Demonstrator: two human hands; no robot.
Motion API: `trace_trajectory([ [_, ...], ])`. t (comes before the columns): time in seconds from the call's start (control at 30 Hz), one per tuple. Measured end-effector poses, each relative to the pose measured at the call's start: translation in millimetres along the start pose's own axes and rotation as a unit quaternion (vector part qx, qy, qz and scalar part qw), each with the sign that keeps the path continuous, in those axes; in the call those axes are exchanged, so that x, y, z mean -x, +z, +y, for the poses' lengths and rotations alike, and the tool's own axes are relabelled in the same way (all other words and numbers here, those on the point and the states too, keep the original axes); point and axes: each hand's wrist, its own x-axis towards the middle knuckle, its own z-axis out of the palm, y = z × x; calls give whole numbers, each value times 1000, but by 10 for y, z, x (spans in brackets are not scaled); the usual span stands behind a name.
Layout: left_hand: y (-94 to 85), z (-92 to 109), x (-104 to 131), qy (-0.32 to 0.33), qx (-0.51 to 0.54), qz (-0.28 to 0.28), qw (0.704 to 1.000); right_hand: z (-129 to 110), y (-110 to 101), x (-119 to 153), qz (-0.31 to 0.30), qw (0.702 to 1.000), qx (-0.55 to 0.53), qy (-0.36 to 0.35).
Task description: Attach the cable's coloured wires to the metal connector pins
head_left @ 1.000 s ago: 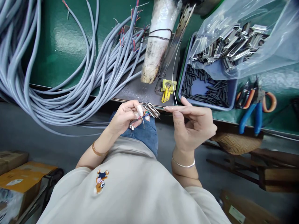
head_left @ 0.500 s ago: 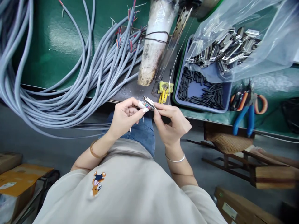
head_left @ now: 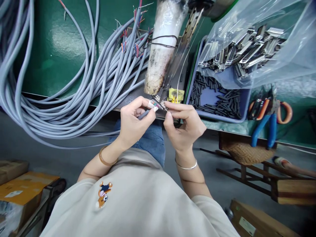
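Observation:
My left hand [head_left: 134, 120] is closed in a pinch on the end of a grey cable [head_left: 143, 114], whose thin coloured wires [head_left: 156, 104] fan out at the fingertips. Those wires meet one side of a metal multi-pin connector [head_left: 160, 102]. From the other side, my right hand [head_left: 185, 123] pinches the connector's right end between thumb and fingers. Both hands are close together over the table's front edge. The fingertips partly cover the wires, so I cannot tell which are joined to pins.
Grey cables [head_left: 98, 108] lie bundled at left. A plastic-wrapped white tube [head_left: 160, 56] slants above the hands near a yellow piece [head_left: 175, 95]. At right are a blue tray [head_left: 243, 113] with black sleeves [head_left: 229, 102], bagged connectors [head_left: 251, 49], blue-handled pliers [head_left: 264, 125] and a wooden stool [head_left: 293, 191].
The connector has turned and tilted slightly in my hands, and its right end sits at my right fingertips. The grey cable now shows under my left fingers. The view has shifted a little.

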Motion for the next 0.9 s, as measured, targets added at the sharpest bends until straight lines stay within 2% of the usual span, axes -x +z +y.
trace_trajectory([
  [0.17,1,28,-32,3,-4,8,1000,24,11,-48,-10,1000,-21,21],
  [0.4,-26,76,-58,39,-23,-5,999,-57,-15,-157,-12,1000,-16,16],
  [0.63,-83,13,-2,39,-65,-36,997,-43,-60,-112,-37,999,13,-21],
  [0.73,-110,-10,7,107,-107,-54,987,-31,-71,-102,-40,999,14,-9],
  [0.83,-129,-4,-14,205,-163,-51,964,-31,-68,-116,-37,999,0,-2],
  [0.9,-139,6,-31,239,-198,-54,949,-31,-57,-130,-37,999,-5,0],
])
